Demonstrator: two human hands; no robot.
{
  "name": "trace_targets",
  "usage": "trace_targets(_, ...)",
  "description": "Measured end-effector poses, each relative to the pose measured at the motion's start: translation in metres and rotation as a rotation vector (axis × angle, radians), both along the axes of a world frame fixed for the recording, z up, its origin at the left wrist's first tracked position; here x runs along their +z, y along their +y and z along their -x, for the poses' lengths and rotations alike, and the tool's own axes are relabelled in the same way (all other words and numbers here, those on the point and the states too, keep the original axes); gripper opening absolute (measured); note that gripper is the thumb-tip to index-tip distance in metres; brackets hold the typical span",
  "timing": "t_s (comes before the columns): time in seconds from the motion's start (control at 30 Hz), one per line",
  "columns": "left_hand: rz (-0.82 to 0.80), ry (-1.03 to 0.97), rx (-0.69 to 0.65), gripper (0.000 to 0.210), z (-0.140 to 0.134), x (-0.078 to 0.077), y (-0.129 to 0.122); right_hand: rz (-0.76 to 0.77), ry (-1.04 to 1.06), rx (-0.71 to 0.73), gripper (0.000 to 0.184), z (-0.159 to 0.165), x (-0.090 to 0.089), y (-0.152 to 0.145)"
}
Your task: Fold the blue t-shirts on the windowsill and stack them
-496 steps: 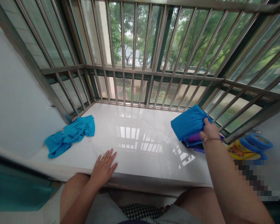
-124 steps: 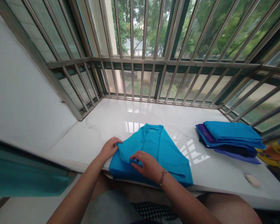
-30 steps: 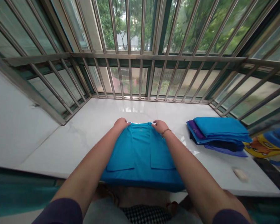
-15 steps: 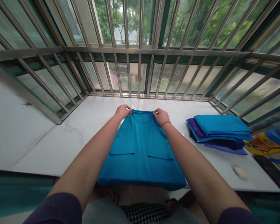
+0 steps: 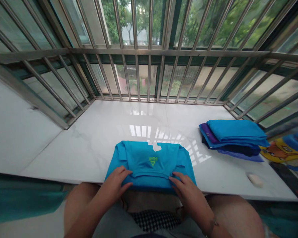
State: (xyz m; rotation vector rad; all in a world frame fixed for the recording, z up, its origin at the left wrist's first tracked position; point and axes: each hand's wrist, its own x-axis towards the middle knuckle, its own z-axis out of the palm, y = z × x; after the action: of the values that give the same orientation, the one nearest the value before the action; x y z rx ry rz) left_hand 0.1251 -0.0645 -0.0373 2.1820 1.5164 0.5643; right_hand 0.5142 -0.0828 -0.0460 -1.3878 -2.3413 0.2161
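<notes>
- The sill (image 5: 94,138), white and glossy, runs left to right under the window bars (image 5: 149,53) and mirrors them in its far middle.
- The shirt (image 5: 151,162), bright blue and folded into a flat packet, lies at the sill's near edge, centred in front of the person. Its long axis runs left to right, along that edge; a folded flap crosses its near part.
- On top of the shirt is a small yellow-green triangle logo (image 5: 152,160) with tiny letters under it, too small to read. The triangle's tip points toward the near edge, so the print seems upside down to the person. A white tag (image 5: 154,145) shows at the shirt's far edge.
- The stack (image 5: 234,135) of folded blue and purple clothes sits on the right of the sill, well apart from the shirt.
- The left hand (image 5: 116,182) lies flat on the shirt's near left corner, fingers spread, gripping nothing.
- The right hand (image 5: 187,187) rests likewise on the near right corner, palm down, fingers loose.
- A small white lump (image 5: 255,179) lies near the sill's right edge.
</notes>
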Motion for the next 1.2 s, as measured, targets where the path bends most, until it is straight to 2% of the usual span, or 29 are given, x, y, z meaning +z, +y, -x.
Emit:
trace_targets(0.07,-0.007,0.012,0.003,0.031,0.002,-0.008,-0.009,0.005,-0.021,-0.007,0.029,-0.003,-0.007,-0.007)
trace_targets(0.17,-0.094,0.013,0.013,0.028,0.0,-0.001,0.001,-0.023,-0.025,-0.047,0.03,-0.003,0.003,0.002)
trace_targets(0.3,-0.24,0.089,-0.003,0.042,-0.021,0.008,0.043,-0.123,-0.044,-0.034,0.041,0.021,0.015,0.035)
trace_targets(0.4,-0.254,0.235,-0.012,0.053,-0.044,0.001,0.076,-0.105,-0.114,-0.035,0.058,0.042,0.011,0.068)
trace_targets(0.47,-0.206,0.33,0.013,0.057,-0.05,-0.01,0.092,0.003,-0.193,-0.118,0.064,0.044,0.004,0.089)
trace_targets(0.53,-0.148,0.395,0.083,0.06,-0.042,-0.022,0.101,0.143,-0.272,-0.256,0.067,0.034,-0.003,0.102)
trace_targets(0.6,-0.122,0.425,0.16,0.063,-0.024,-0.033,0.104,0.229,-0.324,-0.389,0.067,0.015,-0.01,0.108)
trace_targets(0.7,-0.134,0.414,0.219,0.062,0.01,-0.04,0.107,0.241,-0.346,-0.483,0.066,-0.014,-0.014,0.108)
trace_targets(0.77,-0.143,0.391,0.24,0.059,0.028,-0.033,0.117,0.194,-0.333,-0.5,0.062,-0.027,-0.011,0.112)
trace_targets(0.87,-0.107,0.369,0.19,0.058,0.041,-0.012,0.148,0.112,-0.286,-0.441,0.056,-0.035,0.001,0.133)
trace_targets(0.97,0.069,0.442,0.048,0.05,0.043,0.011,0.184,0.179,-0.274,-0.337,0.051,-0.036,0.013,0.161)
trace_targets(1.03,0.175,0.491,-0.023,0.034,0.04,0.022,0.203,0.252,-0.286,-0.281,0.04,-0.038,0.02,0.176)
trace_targets(1.13,0.246,0.504,-0.086,0.016,0.035,0.032,0.223,0.286,-0.287,-0.233,0.018,-0.04,0.027,0.192)
trace_targets(1.2,0.267,0.506,-0.104,0.012,0.032,0.036,0.233,0.282,-0.278,-0.233,0.015,-0.041,0.031,0.2)
